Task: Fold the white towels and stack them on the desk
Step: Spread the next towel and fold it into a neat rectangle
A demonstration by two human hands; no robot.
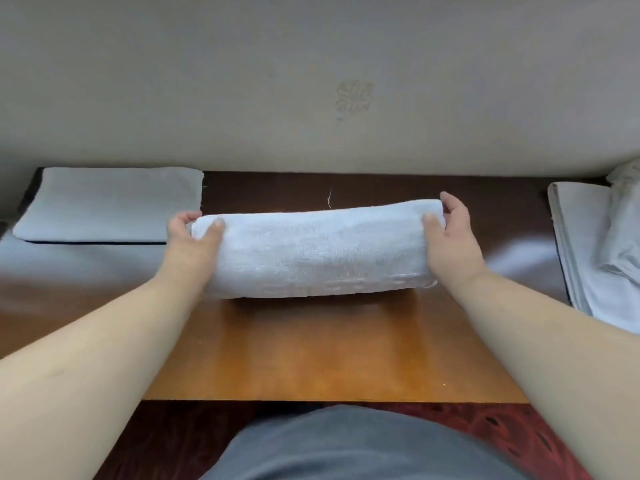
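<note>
Now left hand (187,233) grips left end of folded white towel (317,249), right hand (450,233) grips right end; towel spans between them, mid desk (329,355), slightly raised.

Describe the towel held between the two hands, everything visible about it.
The white towel is a long folded band of terry-like cloth lying crosswise over the middle of the wooden desk. Its far edge is rounded, its near edge hangs just above the wood, casting a shadow. A faint woven pattern runs near that edge. The left hand grips its left end, the right hand its right end, thumbs on top.
</note>
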